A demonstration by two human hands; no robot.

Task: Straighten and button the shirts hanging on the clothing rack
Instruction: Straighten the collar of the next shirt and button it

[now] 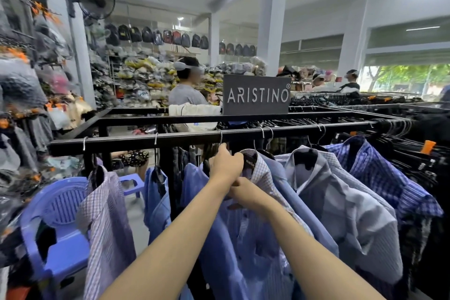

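Note:
A blue striped shirt (243,234) hangs on the black rack bar (136,142) straight ahead of me. My left hand (226,165) grips its collar by the hanger neck, fingers curled. Just below, my right hand (243,191) pinches the collar front near the top button, partly hidden behind the left wrist. A checked collar (258,165) sits right of my hands. A purple checked shirt (107,221) and a blue shirt (158,202) hang to the left. A pale grey shirt (341,202) and a dark blue plaid shirt (379,173) hang to the right.
A purple plastic chair (58,226) stands at lower left, a small stool (131,184) behind the rack. An ARISTINO sign (257,95) sits on the far rail. A person with a headset (187,90) stands beyond the rack. Black hangers (414,153) crowd the right side.

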